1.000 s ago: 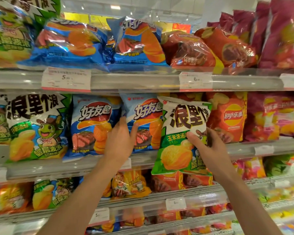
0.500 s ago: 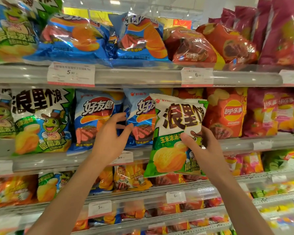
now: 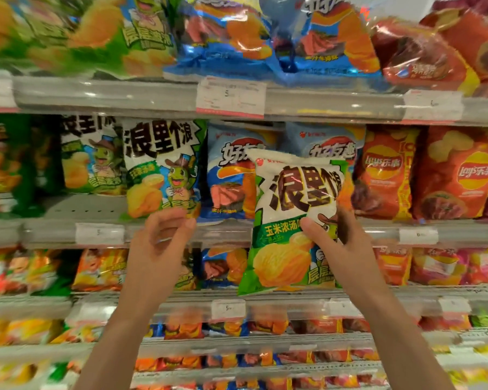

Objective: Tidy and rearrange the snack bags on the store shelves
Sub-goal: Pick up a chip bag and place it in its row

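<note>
My right hand point(image 3: 338, 243) grips a green and white snack bag point(image 3: 288, 215) with a frog picture, held in the air in front of the middle shelf. It covers part of two blue chip bags point(image 3: 231, 178) standing on that shelf. My left hand point(image 3: 161, 240) hovers with loosely curled fingers and holds nothing, just below a matching green and white frog bag point(image 3: 161, 167) that stands on the shelf. More of the same green bags point(image 3: 90, 159) stand further left.
Red Lay's bags point(image 3: 459, 175) fill the right of the middle shelf point(image 3: 378, 229). The upper shelf point(image 3: 124, 94) carries green, blue and red bags lying flat. Lower shelves hold orange and mixed bags behind price tags point(image 3: 228, 308).
My left hand has come off the blue bags and moved left, under the shelved green bag. My right hand has carried the green bag leftward. The view has shifted left.
</note>
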Demonstrator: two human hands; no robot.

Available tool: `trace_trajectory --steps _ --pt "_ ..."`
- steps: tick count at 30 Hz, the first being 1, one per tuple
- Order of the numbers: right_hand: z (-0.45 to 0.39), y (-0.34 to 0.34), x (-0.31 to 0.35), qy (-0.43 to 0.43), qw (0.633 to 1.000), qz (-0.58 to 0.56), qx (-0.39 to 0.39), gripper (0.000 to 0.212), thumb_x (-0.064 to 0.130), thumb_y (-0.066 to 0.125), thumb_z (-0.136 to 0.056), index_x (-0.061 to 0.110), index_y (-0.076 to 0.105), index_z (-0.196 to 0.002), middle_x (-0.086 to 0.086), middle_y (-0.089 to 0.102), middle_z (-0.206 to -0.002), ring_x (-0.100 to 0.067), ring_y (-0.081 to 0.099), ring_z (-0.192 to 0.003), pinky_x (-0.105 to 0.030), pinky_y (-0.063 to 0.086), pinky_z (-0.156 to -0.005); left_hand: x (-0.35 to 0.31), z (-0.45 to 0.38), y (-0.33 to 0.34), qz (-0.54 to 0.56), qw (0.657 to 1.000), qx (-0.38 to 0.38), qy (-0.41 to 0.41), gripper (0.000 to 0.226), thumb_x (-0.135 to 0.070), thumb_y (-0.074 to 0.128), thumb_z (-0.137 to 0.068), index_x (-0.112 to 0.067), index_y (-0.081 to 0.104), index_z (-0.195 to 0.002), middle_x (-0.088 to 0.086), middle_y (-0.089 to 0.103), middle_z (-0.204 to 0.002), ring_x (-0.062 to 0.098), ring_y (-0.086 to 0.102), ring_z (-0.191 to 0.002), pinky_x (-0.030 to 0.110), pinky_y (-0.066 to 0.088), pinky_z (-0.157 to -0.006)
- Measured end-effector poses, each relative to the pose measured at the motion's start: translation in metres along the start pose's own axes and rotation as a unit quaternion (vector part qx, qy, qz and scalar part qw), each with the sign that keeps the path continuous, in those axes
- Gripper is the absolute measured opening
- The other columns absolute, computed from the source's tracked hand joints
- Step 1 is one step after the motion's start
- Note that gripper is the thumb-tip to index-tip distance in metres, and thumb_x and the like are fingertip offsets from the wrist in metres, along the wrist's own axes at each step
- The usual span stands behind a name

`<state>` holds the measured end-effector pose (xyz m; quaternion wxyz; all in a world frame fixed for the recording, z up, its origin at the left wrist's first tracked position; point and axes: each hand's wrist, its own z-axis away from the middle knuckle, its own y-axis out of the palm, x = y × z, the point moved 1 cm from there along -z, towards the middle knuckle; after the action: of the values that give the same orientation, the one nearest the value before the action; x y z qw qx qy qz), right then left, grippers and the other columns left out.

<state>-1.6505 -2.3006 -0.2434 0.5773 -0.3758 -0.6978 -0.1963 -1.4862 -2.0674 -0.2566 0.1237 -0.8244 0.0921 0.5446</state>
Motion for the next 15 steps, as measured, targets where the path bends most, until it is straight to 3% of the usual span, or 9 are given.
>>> trace_trajectory --steps 4,8,12,15 --pt "0.021 0.058 0.009 0.002 1.000 0.004 -0.005 0.070 0.060 0.076 -0.070 0.031 0.061 -0.132 0.016 0.072 -0.115 0.002 0.069 -0.103 -0.022 0.056 -0.081 0.013 -0.004 -0.060 0.009 1.000 -0.002 -0.004 0.016 -0.035 0.072 -0.095 -0.031 0.070 -0.111 -0.005 0.073 -0.103 0.015 0.070 -0.101 0.043 0.056 -0.093" --pt "0.046 0.124 0.019 0.018 1.000 0.010 -0.003 0.078 0.073 0.078 -0.070 0.033 0.059 -0.133 0.015 0.072 -0.117 -0.003 0.068 -0.107 -0.035 0.058 -0.091 0.020 -0.019 -0.133 -0.008 1.000 -0.009 -0.010 0.014 -0.030 0.069 -0.096 -0.031 0.069 -0.110 -0.006 0.073 -0.102 0.014 0.071 -0.098 0.043 0.057 -0.091" --pt "0.066 0.185 0.031 0.023 1.000 0.013 -0.001 0.068 0.066 0.076 -0.071 0.036 0.059 -0.130 0.017 0.072 -0.114 0.003 0.068 -0.103 -0.018 0.055 -0.081 0.029 -0.034 -0.197 -0.018 1.000 -0.018 -0.009 0.013 -0.028 0.069 -0.095 -0.031 0.069 -0.108 -0.005 0.073 -0.099 0.016 0.071 -0.093 0.044 0.059 -0.088" --pt "0.077 0.231 0.038 0.039 0.999 0.002 -0.010 0.078 0.066 0.076 -0.064 0.033 0.059 -0.132 0.017 0.072 -0.115 0.000 0.068 -0.104 -0.031 0.057 -0.089 0.038 -0.043 -0.244 -0.030 0.999 -0.015 0.001 0.014 -0.036 0.073 -0.094 -0.037 0.069 -0.107 -0.006 0.074 -0.101 0.018 0.071 -0.100 0.050 0.057 -0.092"
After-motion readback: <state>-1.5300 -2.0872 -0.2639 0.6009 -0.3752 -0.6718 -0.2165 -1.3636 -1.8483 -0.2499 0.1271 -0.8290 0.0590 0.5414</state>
